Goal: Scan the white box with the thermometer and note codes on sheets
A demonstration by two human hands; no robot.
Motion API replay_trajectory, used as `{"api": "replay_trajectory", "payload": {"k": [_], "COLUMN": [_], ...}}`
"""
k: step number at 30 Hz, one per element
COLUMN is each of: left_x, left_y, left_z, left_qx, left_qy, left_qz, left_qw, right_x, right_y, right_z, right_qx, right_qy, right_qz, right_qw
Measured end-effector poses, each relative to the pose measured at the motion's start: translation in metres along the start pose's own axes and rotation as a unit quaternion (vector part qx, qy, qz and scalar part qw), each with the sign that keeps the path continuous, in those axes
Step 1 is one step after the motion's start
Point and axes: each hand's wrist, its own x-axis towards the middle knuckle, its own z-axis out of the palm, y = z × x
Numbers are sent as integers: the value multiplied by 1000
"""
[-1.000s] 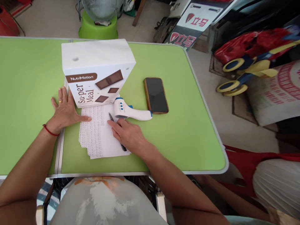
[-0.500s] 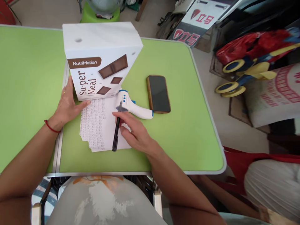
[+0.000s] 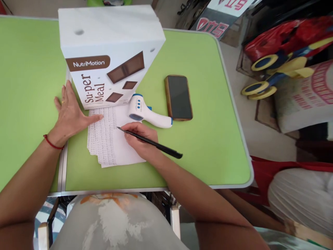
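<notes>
My right hand (image 3: 142, 139) grips a black pen (image 3: 158, 146), its tip over the upper right part of the written columns on a stack of paper sheets (image 3: 127, 149). My left hand (image 3: 71, 113) is open, fingers spread beside the lower left edge of a white NutriMotion box (image 3: 91, 80), with the thumb over the sheets' left side. The box stands upright at the top of the sheets. A white and blue infrared thermometer (image 3: 153, 116) lies just beyond my right hand, partly over the paper.
A phone in a brown case (image 3: 178, 97) lies on the green table (image 3: 208, 139), right of the thermometer. Past the table's right edge are a yellow and blue wheeled item (image 3: 275, 74) and a printed sack (image 3: 304, 99). Another person's light clothing (image 3: 299, 198) shows at lower right.
The pen has swung from pointing toward me to a writing hold, tip leftward over the sheets. My left hand's fingers have spread wider at the box. The view has shifted slightly.
</notes>
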Motion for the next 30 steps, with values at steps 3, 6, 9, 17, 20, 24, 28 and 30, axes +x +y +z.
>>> {"api": "replay_trajectory", "payload": {"k": [3, 6, 9, 17, 20, 24, 28, 30], "left_x": [-2, -2, 0, 0, 0, -1, -1, -1], "left_y": [7, 13, 16, 20, 22, 22, 22, 22], "left_z": [3, 5, 4, 3, 2, 3, 3, 3], "left_qx": [81, 121, 144, 158, 166, 146, 148, 147], "left_qy": [-35, -67, -83, -100, -107, -95, -94, -96], "left_qz": [-63, -75, -85, -92, -97, -102, -97, -95], "left_qw": [994, 988, 982, 978, 976, 979, 980, 980], "right_x": [3, 3, 3, 2, 1, 1, 0, 0], "right_y": [1, 3, 4, 8, 9, 9, 8, 7], "right_z": [3, 7, 10, 11, 10, 11, 12, 12], "right_qx": [-30, -54, -77, -113, -117, -126, -141, -147], "right_qy": [31, 61, 76, 74, 71, 65, 65, 66], "right_qz": [9, -29, -69, -110, -113, -113, -121, -120], "right_qw": [999, 996, 992, 985, 984, 983, 980, 980]}}
